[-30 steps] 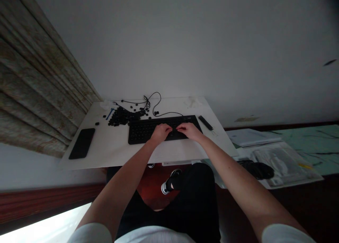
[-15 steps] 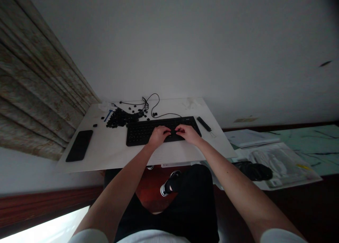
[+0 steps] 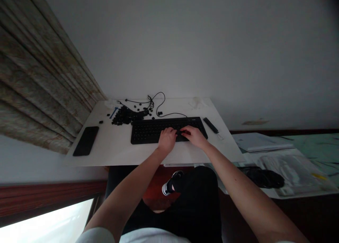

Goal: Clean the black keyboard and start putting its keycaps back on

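Note:
A black keyboard (image 3: 150,130) lies on a small white table (image 3: 113,151). Both my hands rest on its right half, close together. My left hand (image 3: 167,140) has its fingers curled down onto the keys. My right hand (image 3: 194,136) lies beside it, fingers bent and pinched toward the left hand over the same spot. What sits between the fingertips is too small to make out. A heap of loose black keycaps (image 3: 122,116) lies beyond the keyboard's left end.
A black phone (image 3: 86,140) lies at the table's left. The keyboard's cable (image 3: 156,103) coils at the back, a slim black stick (image 3: 211,125) lies to the right, a blue tool (image 3: 114,112) by the keycaps. Papers and a plastic bag (image 3: 288,169) cover the floor on the right.
Both hands stayed on the keyboard's right half, fingers shifting slightly. The view drifted, so the table sits a little further right in frame.

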{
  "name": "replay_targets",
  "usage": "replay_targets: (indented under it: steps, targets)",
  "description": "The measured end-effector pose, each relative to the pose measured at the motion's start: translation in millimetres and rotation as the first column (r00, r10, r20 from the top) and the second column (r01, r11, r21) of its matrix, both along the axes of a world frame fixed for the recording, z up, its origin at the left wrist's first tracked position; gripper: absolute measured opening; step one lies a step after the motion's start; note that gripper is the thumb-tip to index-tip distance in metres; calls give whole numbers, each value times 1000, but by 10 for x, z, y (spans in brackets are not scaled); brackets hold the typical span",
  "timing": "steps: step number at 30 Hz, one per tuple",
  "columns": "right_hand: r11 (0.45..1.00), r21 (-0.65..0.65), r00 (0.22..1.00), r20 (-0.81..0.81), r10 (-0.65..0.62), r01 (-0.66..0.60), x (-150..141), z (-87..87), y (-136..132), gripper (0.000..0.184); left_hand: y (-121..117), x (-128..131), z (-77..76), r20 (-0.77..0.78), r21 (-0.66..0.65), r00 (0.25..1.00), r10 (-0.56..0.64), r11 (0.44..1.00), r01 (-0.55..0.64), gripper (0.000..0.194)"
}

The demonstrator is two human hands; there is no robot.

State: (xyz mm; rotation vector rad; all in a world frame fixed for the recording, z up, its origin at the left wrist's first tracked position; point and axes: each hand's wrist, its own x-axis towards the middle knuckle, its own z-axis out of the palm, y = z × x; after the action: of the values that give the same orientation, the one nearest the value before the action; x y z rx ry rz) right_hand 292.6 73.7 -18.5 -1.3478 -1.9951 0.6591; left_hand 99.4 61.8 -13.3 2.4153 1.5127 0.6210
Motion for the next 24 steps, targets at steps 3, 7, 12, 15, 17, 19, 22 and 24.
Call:
replay_targets:
  steps: [3, 7, 12, 15, 17, 19, 22, 24]
  targets:
    - [1000, 17, 1000, 7, 11, -11, -19, 10, -4, 16, 49, -26, -19, 62, -38, 998, -6, 999, 8, 22]
    - [999, 35, 999, 13, 34, -34, -29, 36, 3, 19, 110, -57, -25, 145, -65, 989, -21, 997, 31, 21]
    - [999, 16, 999, 17, 36, -36, -16, 42, 1, 20, 116, -48, -11, 169, -79, 985, -18, 996, 31, 18]
    - [999, 21, 1000, 9, 26, -26, -18, 40, -11, 19, 127, -58, 0, 155, -83, 987, -31, 996, 44, 18]
    - [999, 35, 1000, 13, 17, -17, -25, 43, -18, 19, 144, -76, 8, 144, -80, 988, -54, 995, 66, 18]
    - [998, 54, 999, 41, 25, -27, -34, 53, -26, 20, 168, -98, 20, 127, -69, 988, -86, 993, 95, 19]
    - [993, 101, 987, 154, 45, -61, -55, 80, -59, 23, 209, -128, 47, 95, -60, 986, -136, 988, 142, 18]
    - [988, 136, 966, 257, 34, -71, -76, 102, -105, 23, 236, -138, 71, 89, -76, 984, -154, 984, 161, 17]
